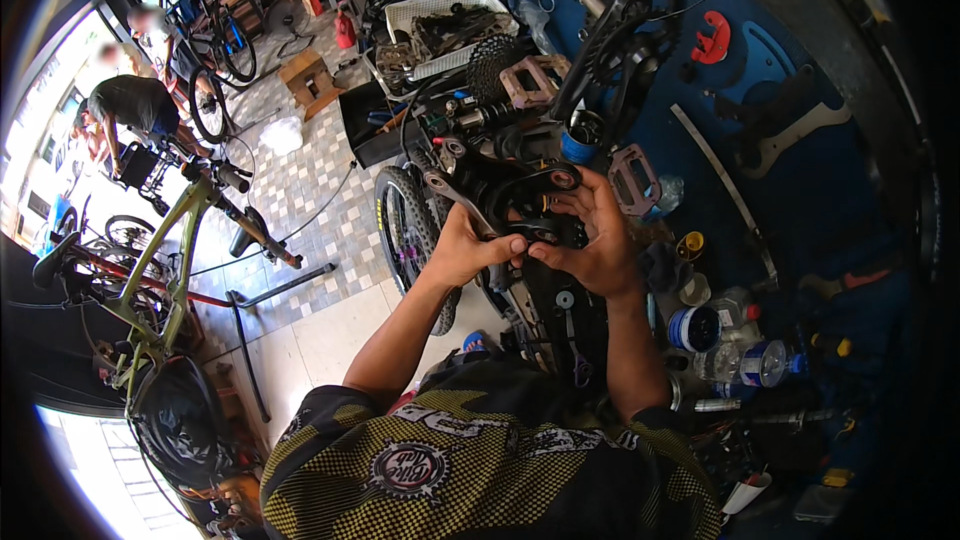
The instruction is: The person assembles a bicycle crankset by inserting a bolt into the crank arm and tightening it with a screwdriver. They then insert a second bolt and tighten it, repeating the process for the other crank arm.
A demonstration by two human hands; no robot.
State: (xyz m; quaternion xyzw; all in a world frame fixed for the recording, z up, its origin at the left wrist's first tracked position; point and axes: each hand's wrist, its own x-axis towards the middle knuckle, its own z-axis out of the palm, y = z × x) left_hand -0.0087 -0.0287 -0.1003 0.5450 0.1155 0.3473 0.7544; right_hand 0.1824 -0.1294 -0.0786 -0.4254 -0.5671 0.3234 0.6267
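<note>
The left hand (470, 250) and the right hand (602, 240) hold together one black bicycle suspension linkage (485, 188), each with a narrow grip at its near end, partly hidden behind it. This linkage is on the near side of the white basket (455, 60). The cassette (492, 68) is just beside this basket; the green bicycle frame (178, 250) is well to its left.

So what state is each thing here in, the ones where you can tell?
Black bike part: held up in both hands
Left hand: fingers closed on the part
Right hand: fingers curled around its other side
White tray: filled with parts
Cardboard box: on the floor, looks open
Clear bottle: looks capped
Red tool: hanging on the blue wall
</note>
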